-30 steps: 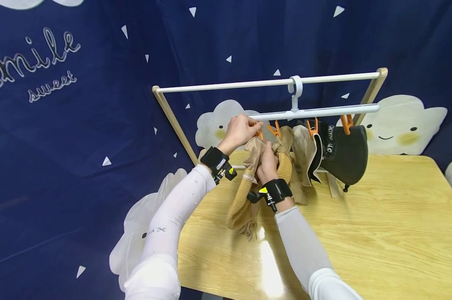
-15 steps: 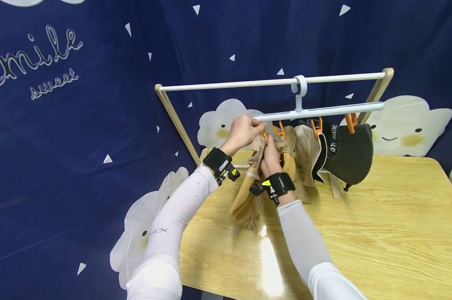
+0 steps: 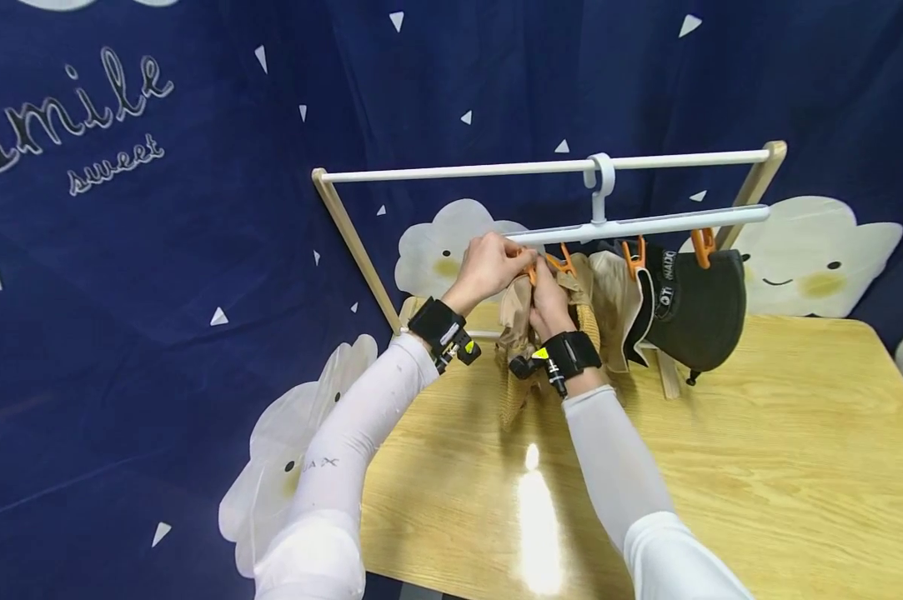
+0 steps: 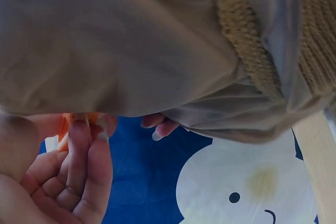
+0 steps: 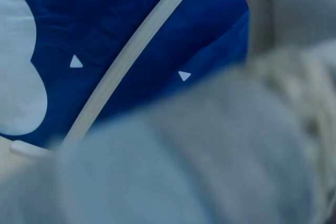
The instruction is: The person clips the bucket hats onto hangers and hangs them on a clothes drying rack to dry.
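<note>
In the head view my left hand [image 3: 491, 265] pinches an orange clip [image 3: 532, 273] just under the left part of the white hanger bar [image 3: 639, 225]. My right hand [image 3: 550, 302] grips the upper edge of a beige cloth item with a tan knitted part [image 3: 513, 404], right below that clip. The left wrist view has the left fingers [image 4: 94, 171] around the orange clip [image 4: 64, 131], with the beige cloth [image 4: 105, 51] hanging across. Right fingertips [image 4: 164, 128] poke out beneath the cloth's edge. Blurred fabric [image 5: 210, 150] fills the right wrist view and hides that hand.
The hanger hooks onto a rack's white rod [image 3: 459, 172] with wooden legs [image 3: 353, 246]. Further right, orange clips [image 3: 634, 255] hold a beige cloth piece [image 3: 610, 292] and a dark grey visor-like piece [image 3: 699, 308]. Below lies a wooden table [image 3: 781, 450], before a dark blue curtain [image 3: 218, 250].
My right hand has risen slightly and moved right, up to the clip, raising the beige cloth; its knitted lower part now hangs higher and further right. The left hand stays at the clip.
</note>
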Available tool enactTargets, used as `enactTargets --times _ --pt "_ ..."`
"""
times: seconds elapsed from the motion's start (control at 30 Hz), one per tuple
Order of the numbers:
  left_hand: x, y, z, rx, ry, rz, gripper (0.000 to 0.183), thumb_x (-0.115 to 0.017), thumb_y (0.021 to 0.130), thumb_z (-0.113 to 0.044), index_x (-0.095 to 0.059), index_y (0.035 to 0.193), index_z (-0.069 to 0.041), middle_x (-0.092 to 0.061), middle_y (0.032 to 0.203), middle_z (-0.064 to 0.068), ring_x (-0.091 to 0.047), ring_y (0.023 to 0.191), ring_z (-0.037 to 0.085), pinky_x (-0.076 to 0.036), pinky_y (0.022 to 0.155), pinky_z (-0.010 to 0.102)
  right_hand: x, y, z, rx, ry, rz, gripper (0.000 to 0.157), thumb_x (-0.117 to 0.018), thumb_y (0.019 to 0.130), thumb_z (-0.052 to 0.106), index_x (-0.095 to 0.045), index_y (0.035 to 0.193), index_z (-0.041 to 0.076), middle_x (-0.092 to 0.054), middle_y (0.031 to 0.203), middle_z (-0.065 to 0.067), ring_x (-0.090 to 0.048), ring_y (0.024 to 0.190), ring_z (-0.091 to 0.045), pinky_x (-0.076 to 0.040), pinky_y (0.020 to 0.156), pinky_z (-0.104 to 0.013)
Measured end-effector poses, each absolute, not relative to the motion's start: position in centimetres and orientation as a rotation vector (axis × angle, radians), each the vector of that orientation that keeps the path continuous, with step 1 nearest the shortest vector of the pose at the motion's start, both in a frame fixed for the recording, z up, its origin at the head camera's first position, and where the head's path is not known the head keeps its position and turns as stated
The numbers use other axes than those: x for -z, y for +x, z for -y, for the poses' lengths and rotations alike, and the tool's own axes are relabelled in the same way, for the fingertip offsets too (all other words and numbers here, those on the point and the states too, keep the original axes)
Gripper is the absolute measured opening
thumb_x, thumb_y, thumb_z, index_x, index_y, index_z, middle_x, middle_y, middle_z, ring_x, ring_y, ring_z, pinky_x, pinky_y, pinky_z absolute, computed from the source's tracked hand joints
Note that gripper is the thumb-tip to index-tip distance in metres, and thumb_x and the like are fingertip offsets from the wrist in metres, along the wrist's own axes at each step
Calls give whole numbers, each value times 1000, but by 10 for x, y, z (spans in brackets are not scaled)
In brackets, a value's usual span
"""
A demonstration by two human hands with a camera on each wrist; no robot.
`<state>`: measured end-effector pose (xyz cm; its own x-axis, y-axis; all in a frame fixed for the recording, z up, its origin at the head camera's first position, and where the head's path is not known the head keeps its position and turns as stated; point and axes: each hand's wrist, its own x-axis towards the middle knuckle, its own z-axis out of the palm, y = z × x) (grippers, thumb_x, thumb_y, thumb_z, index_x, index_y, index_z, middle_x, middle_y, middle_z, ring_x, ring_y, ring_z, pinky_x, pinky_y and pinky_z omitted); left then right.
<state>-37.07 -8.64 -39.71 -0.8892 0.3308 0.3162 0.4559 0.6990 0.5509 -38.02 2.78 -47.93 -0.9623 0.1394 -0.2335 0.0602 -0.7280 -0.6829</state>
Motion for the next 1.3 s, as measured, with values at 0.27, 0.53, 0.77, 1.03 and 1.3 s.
enactTargets --times 0.27,0.53,0.77,1.03,1.3 --pt "410 -369 82 839 -475 2708 64 -69 96 -51 -40 49 -19 -28 47 -8 -29 43 10 -20 47 24 480 -379 -34 -2690 -595 1401 31 -69 102 34 -50 82 20 -49 85 8 -51 83 -6 -45 75 -18" --pt "423 -365 81 1044 -431 2665 53 -71 98 -47 -51 60 -16 -37 51 -5 -34 44 12 -22 47 25 483 -375 -37 -2566 -536 1813 38 -51 105 59 -59 107 21 -52 98 5 -48 88 -9 -39 82 -24" --pt "441 -366 84 1310 -378 2629 36 -67 100 -48 -68 88 -14 -65 75 -4 -53 62 13 -36 57 25 489 -365 -39 -2566 -402 1995 70 -37 107 62 -29 166 24 -18 173 -10 -32 151 -24 -36 115 -31" --pt "454 -365 91 1521 -371 2584 44 -56 104 -57 -70 104 -15 -72 97 2 -63 86 17 -46 74 31 507 -340 -39 -2750 -12 1943 69 -17 111 58 -2 170 25 -2 177 1 -9 162 -19 -16 128 -38" --pt "484 -355 118 1530 -324 2545 63 -32 109 -63 -67 129 -14 -69 115 10 -64 106 25 -50 92 44 527 -315 -28 -2717 207 2115 74 -12 110 61 3 169 19 -1 177 -10 -1 163 -30 -4 129 -50"
